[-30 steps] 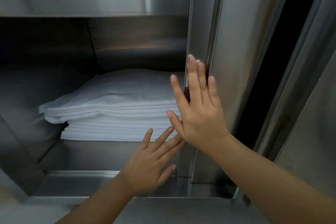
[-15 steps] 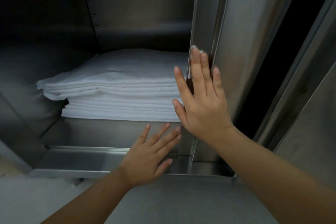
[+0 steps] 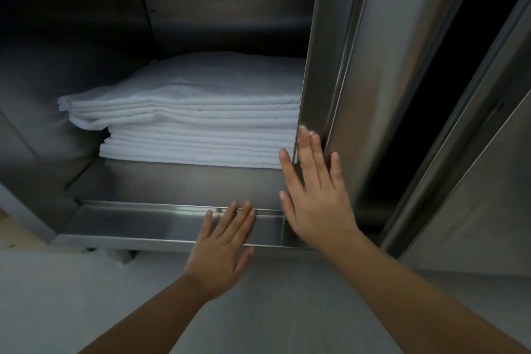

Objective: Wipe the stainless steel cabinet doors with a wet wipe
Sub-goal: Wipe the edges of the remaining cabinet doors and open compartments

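1. Right hand point(image 3: 319, 198): fingers straight and slightly fanned, laid flat against the inner edge of the stainless steel cabinet door point(image 3: 379, 72).
2. Wet wipe point(image 3: 302, 127): a small white bit shows at 12 o'clock from the right hand's fingertips, pressed between fingers and door edge (the rest is hidden under the hand).
3. Left hand point(image 3: 221, 247): at 7 o'clock from the right hand, holding nothing. Fingers are straight and a little apart, with the tips over the bottom track point(image 3: 138, 224). Whether they touch it cannot be told.
4. Stack of folded white cloths point(image 3: 201, 123): on the shelf point(image 3: 186, 178) inside, at 10 o'clock from the right hand, apart from both hands.
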Demonstrator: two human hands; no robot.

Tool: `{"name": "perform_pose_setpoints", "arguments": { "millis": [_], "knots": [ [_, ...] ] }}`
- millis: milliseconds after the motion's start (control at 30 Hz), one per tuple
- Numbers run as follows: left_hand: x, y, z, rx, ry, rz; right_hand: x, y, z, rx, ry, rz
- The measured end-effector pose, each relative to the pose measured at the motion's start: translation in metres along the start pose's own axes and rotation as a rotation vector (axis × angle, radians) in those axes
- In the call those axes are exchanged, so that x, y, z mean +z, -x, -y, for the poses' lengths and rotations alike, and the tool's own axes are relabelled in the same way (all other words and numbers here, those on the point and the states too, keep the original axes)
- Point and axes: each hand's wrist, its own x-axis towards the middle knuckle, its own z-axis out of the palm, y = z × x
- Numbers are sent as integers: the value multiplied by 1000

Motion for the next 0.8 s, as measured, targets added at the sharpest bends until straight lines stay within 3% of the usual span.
{"name": "perform_pose_setpoints", "arguments": {
  "millis": [300,800],
  "knots": [
    [-4,1,-11,-124,43,90,15,41,23,15,-66,147],
    [-2,0,-9,-107,49,133,21,73,43,71,-284,479]
  ]
}}
